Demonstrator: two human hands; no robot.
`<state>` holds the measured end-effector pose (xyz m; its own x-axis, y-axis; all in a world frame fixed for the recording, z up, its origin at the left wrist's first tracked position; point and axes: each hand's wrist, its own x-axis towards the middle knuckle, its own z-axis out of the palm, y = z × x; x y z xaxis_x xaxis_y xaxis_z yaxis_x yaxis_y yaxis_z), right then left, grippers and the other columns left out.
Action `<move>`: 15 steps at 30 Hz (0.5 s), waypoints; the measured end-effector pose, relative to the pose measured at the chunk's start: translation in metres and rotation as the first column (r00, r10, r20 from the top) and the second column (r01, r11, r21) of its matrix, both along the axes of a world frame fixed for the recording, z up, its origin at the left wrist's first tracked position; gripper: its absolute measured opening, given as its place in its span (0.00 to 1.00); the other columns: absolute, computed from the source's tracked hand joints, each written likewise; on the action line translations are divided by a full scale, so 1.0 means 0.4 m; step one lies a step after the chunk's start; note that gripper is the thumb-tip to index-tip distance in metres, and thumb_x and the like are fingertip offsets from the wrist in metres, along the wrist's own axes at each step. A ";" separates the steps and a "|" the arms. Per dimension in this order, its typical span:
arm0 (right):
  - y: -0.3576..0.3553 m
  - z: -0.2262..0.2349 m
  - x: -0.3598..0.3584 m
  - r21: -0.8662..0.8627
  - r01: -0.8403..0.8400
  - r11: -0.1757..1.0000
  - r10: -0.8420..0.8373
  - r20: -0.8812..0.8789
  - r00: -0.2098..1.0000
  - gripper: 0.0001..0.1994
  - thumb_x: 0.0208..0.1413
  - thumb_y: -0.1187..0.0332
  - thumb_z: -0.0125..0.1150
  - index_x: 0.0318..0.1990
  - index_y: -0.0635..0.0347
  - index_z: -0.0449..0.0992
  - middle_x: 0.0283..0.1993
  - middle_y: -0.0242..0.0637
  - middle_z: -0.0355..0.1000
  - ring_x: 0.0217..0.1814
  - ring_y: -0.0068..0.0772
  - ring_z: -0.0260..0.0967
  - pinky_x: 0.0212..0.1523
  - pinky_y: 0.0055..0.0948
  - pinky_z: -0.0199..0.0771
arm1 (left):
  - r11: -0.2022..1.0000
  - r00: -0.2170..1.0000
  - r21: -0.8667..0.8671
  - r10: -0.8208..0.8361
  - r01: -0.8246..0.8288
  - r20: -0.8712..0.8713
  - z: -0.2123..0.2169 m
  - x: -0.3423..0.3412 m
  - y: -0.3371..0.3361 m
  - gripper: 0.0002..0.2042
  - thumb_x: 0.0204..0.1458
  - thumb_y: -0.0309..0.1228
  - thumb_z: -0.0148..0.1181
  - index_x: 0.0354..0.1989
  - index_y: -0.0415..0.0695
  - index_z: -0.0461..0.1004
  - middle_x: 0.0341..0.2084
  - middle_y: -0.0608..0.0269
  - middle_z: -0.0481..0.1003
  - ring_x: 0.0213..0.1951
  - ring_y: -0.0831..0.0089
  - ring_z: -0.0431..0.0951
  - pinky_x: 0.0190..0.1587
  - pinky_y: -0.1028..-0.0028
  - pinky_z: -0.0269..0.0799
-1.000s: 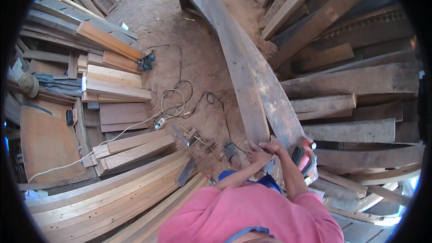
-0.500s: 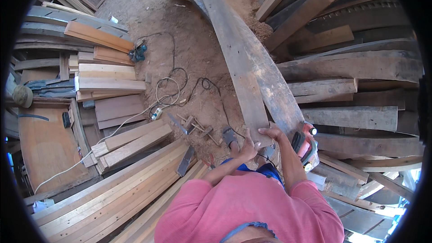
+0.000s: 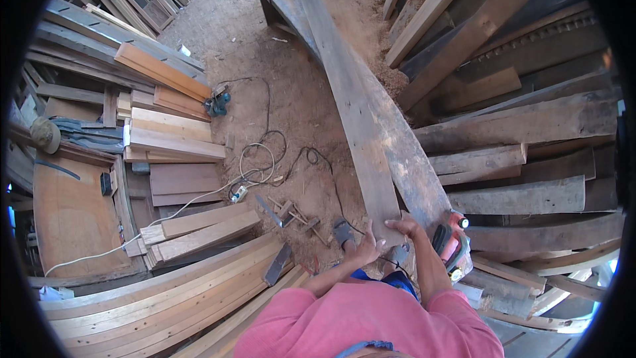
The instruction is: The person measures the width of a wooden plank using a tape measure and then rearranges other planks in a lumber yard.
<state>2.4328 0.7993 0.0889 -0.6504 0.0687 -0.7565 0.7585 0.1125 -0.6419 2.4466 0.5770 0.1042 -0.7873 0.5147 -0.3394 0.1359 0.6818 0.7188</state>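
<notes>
A long, weathered wooden board (image 3: 352, 122) runs away from me, resting along a wider, scuffed plank bench (image 3: 417, 172). At the board's near end, my left hand (image 3: 368, 249) grips its left corner, with some fingers hidden by the wood. My right hand (image 3: 407, 226) holds the same end at the right corner, thumb on top and fingers partly out of sight. Just right of my right forearm, a red and black power tool, seemingly an electric planer (image 3: 453, 245), sits at the near end of the bench.
Stacked timber (image 3: 523, 189) lines the right side, and pale planks (image 3: 179, 292) lie at lower left. On the dirt floor are a coiled cable (image 3: 260, 162), a power socket block (image 3: 239, 193) and wooden hand tools (image 3: 291, 215). A teal power tool (image 3: 217, 101) stands by the left stacks.
The whole view has shifted, so the scene sits lower in the picture. Both hands keep hold of the board's near end, with the left hand's fingers slightly more closed round the corner.
</notes>
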 end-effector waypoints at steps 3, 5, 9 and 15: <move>-0.027 0.090 -0.022 0.024 -0.015 1.000 0.015 0.008 1.000 0.38 0.42 0.58 0.79 0.58 0.71 0.71 0.52 0.48 0.77 0.52 0.40 0.76 0.52 0.38 0.76 | 1.000 1.000 0.011 0.027 -0.027 -0.014 -0.021 0.006 -0.003 0.50 0.58 0.47 0.58 0.73 0.37 0.27 0.47 0.23 0.72 0.46 0.34 0.77 0.51 0.46 0.69; -0.035 0.139 -0.028 0.021 -0.003 1.000 0.002 0.016 1.000 0.39 0.41 0.56 0.79 0.58 0.72 0.71 0.52 0.48 0.77 0.52 0.40 0.76 0.52 0.38 0.76 | 0.999 0.999 0.020 0.033 -0.033 -0.030 -0.027 0.009 -0.004 0.50 0.58 0.47 0.58 0.73 0.37 0.27 0.50 0.22 0.70 0.50 0.34 0.76 0.52 0.46 0.68; -0.048 0.102 -0.007 0.162 0.004 0.987 -0.007 0.013 1.000 0.43 0.42 0.52 0.78 0.60 0.75 0.67 0.55 0.55 0.75 0.56 0.46 0.75 0.57 0.40 0.74 | 0.996 0.994 0.081 -0.031 0.022 0.105 -0.020 0.000 -0.014 0.50 0.58 0.42 0.59 0.73 0.38 0.24 0.62 0.21 0.58 0.60 0.33 0.65 0.61 0.51 0.62; -0.177 0.250 -0.039 0.446 -0.254 0.858 0.191 0.181 0.965 0.50 0.50 0.40 0.66 0.64 0.82 0.56 0.62 0.70 0.66 0.66 0.60 0.66 0.65 0.46 0.67 | 0.893 0.806 0.343 0.035 -0.291 0.591 -0.093 -0.007 -0.124 0.56 0.54 0.55 0.63 0.75 0.50 0.23 0.72 0.37 0.45 0.72 0.40 0.49 0.68 0.46 0.55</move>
<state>2.4171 0.7286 0.1888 -0.5917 0.2947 -0.7504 0.7483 0.5470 -0.3753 2.4439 0.5273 0.0670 -0.6089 0.5842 -0.5366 -0.4599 0.2913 0.8389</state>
